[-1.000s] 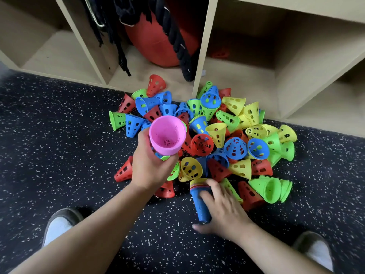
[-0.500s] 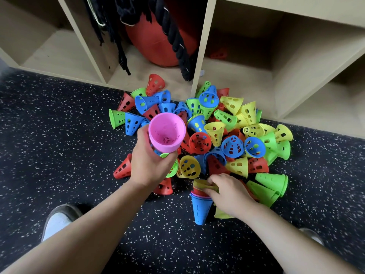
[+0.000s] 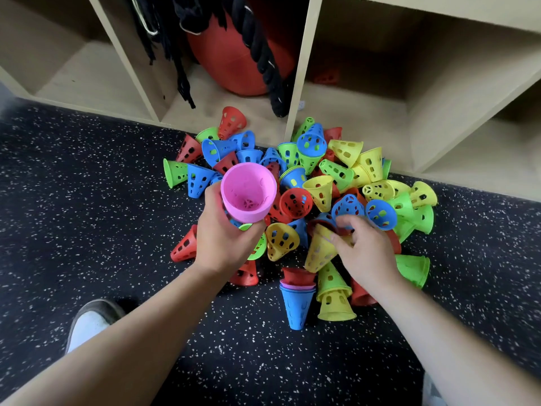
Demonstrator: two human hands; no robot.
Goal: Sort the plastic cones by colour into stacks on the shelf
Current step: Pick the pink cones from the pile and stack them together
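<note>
Across the dark speckled floor (image 3: 87, 230), we are looking down at a pile of cones (image 3: 345, 159) in red, blue, green and yellow, which is lying against the foot of a pale wooden shelf (image 3: 295, 83); one red cone (image 3: 231, 123) is lying on the shelf's bottom board itself. The left hand (image 3: 222, 238) is wrapping its fingers round a pink cone (image 3: 248, 191) and holding it mouth-up above the pile's near left side. The right hand (image 3: 366, 253) is pinching the rim of a yellow cone (image 3: 319, 253) with curled fingers, though blur is smearing the fingertips. Just in front of it a nested stack (image 3: 295, 303) is lying on the floor, blue outermost, with purple and red rims showing. In the middle compartment a red ball (image 3: 234, 63) and a black rope (image 3: 263, 54) are being cut off by the top edge. We are making out only a dim reddish shape (image 3: 326, 77) in the shadowed right compartment. Both forearms are covering part of the floor, and the right one is hiding most of a red cone. A shoe (image 3: 90, 323) is peeking out beside the left arm.
</note>
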